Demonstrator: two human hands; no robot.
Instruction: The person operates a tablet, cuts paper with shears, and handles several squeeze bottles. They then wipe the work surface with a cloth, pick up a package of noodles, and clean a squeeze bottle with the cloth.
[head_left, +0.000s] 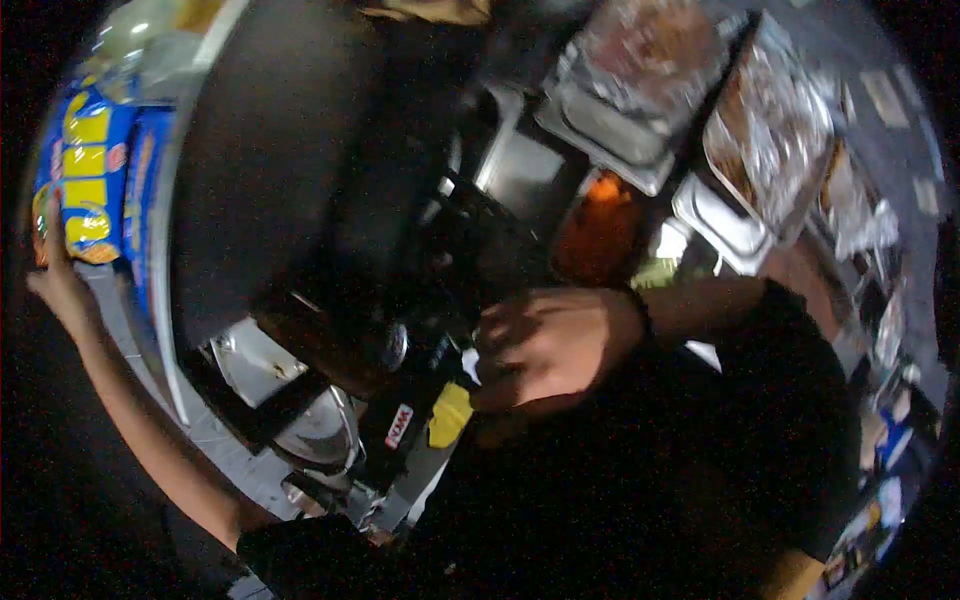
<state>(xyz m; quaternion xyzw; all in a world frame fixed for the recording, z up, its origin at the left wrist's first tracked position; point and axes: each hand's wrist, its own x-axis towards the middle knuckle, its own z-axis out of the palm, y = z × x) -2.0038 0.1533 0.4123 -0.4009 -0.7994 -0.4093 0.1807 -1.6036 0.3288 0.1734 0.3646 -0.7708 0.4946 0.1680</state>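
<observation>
My left hand (68,285) reaches far out to the left, beside a blue and yellow plastic package (92,165). Its thumb points outward and a finger stretches up along the package's edge; it seems to touch the package, and no grip on it shows. Close to my body, in the middle of the view, is my right hand (560,345). Those fingers are curled in, and whatever they hold, if anything, is lost in the dark. A yellow piece of cloth or paper (450,415) lies just below the right fingers.
Foil-covered trays (770,120) stand at the upper right, near metal containers (725,225) and a container of orange-red food (602,225). A large dark panel (280,160) rises between my hands. Round metal cookware (320,430) sits at the lower left.
</observation>
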